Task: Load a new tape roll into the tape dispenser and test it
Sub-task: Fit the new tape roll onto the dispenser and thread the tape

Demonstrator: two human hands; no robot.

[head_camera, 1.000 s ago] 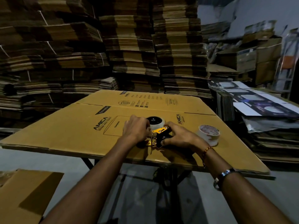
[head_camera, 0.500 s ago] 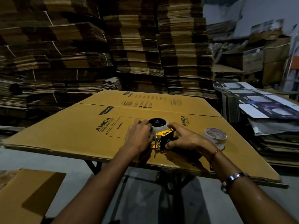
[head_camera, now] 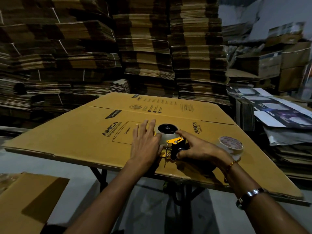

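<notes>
Dispenser (head_camera: pixel 173 146) on flat carton (head_camera: pixel 84 135); spare roll (head_camera: pixel 230 145) to right.

The flat carton (head_camera: pixel 87 132) lies bare to the left of the left hand (head_camera: pixel 146 142) and behind the dispenser (head_camera: pixel 172 142). To the right, a spare roll (head_camera: pixel 230 145) stands just beside the right hand (head_camera: pixel 199 147). Cardboard stacks (head_camera: pixel 143 48) wall off the back.

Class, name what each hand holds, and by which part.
Right hand steadies the tape dispenser by its black-and-yellow frame; left hand lies open against the tape roll.
</notes>
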